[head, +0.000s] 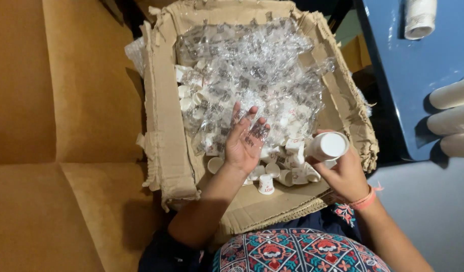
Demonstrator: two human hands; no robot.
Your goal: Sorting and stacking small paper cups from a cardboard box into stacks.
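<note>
A person's left hand (244, 141), fingers spread, lifts crumpled clear plastic wrap (252, 75) inside a torn cardboard box (164, 126). The right hand (343, 174) grips a stack of white paper cups (327, 146) just above the loose cups (280, 171) scattered in the box.

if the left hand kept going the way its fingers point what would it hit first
Probably the clear plastic wrap piled in the box; the left hand reaches into it, fingertips already at its edge. Depth is unclear.

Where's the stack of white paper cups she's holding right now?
In the head view, the stack of cups is in the right hand, over the cardboard box's right edge, beside the loose cups.
</note>
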